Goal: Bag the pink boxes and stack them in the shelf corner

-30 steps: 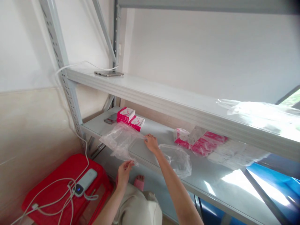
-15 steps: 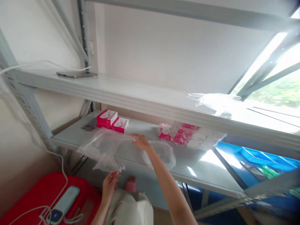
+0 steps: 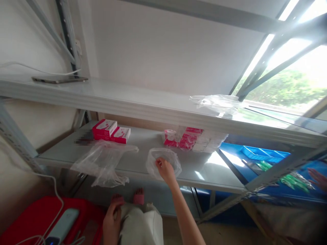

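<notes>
Red plastic stool (image 3: 38, 217) sits at the far left, low down, with a pale oblong power bank (image 3: 62, 226) and a white cable (image 3: 55, 190) lying on its top. Right of it, the left hand (image 3: 112, 223) rests on the person's knee, on beige cloth; its fingers curl loosely downward, and I cannot tell whether they pinch anything.

Above those fingers, on the grey metal lower shelf (image 3: 204, 170), a large crumpled clear plastic bag (image 3: 103, 161) lies flat and looks empty, its long axis running from the shelf's front edge back toward two pink-and-white cardboard boxes (image 3: 111, 130) stacked side by side, their long sides running left to right.

Further right, the right hand (image 3: 165, 168) reaches up to the shelf and touches a small rounded clear plastic bag (image 3: 163, 160). This bag lies on the shelf near its front edge, around the fingertips and just behind them; thin, glossy and wrinkled, it shows nothing inside. The fingers are bent and drawn close together against the film, seemingly gripping it.

Beyond the fingers, toward the back, a clear wrapper holds pink packets (image 3: 182, 139). Another loose clear plastic sheet (image 3: 217, 102) lies on the upper shelf (image 3: 127, 98). Far right, a blue plastic tray (image 3: 263, 154) holds green items, blurred.
</notes>
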Tool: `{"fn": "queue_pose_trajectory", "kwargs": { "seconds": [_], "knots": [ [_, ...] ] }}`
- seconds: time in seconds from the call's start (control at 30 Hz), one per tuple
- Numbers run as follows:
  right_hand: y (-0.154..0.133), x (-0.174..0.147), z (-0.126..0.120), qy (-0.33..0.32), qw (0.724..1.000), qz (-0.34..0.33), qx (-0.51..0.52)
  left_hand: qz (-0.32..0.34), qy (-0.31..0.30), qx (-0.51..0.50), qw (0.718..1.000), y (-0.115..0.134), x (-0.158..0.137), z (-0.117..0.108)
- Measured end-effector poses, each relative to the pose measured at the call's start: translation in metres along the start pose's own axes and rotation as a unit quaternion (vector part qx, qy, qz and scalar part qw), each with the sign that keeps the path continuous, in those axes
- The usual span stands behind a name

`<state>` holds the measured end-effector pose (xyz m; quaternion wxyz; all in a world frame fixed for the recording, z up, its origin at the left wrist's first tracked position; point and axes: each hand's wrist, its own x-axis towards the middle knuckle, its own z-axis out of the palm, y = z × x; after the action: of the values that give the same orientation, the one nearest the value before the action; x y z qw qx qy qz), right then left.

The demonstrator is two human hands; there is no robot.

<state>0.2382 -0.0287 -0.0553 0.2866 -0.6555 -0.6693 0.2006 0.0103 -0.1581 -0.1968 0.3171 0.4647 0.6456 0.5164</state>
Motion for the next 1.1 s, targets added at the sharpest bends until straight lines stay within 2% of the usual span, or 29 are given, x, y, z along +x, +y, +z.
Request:
{"fn": "queue_pose_trajectory", "kwargs": {
  "seconds": [0.07,0.17,0.23,0.37,0.53,0.63,0.8,1.0,1.1],
  "knots": [
    [-0.005,-0.001,-0.008,-0.024,0.990,-0.057,0.131,0.079,-0.025,-0.009,0.997,0.042,0.004,0.005],
    [-0.017,-0.011,-0.026,-0.082,0.927,-0.130,0.343,0.166,-0.043,-0.039,0.985,0.107,0.023,0.013],
    [-0.023,-0.022,-0.042,-0.078,0.904,-0.124,0.402,0.210,-0.073,-0.068,0.973,0.143,0.036,0.017],
    [-0.024,-0.040,-0.064,-0.031,0.908,-0.073,0.412,0.256,-0.083,-0.111,0.957,0.184,0.046,0.021],
    [-0.015,-0.046,-0.062,0.004,0.909,-0.061,0.411,0.259,-0.172,-0.087,0.947,0.197,0.034,0.028],
    [-0.012,-0.047,-0.052,0.014,0.895,-0.062,0.441,0.243,-0.153,-0.107,0.952,0.198,0.024,0.037],
    [-0.017,-0.052,-0.040,-0.024,0.875,-0.054,0.480,0.231,-0.145,-0.131,0.953,0.203,0.015,0.050],
    [-0.021,-0.061,-0.040,-0.026,0.865,-0.049,0.499,0.166,-0.152,-0.185,0.957,0.206,0.014,0.058],
    [-0.020,-0.066,-0.042,-0.028,0.864,-0.033,0.502,0.159,-0.150,-0.169,0.961,0.208,0.013,0.060]
  ]
}}
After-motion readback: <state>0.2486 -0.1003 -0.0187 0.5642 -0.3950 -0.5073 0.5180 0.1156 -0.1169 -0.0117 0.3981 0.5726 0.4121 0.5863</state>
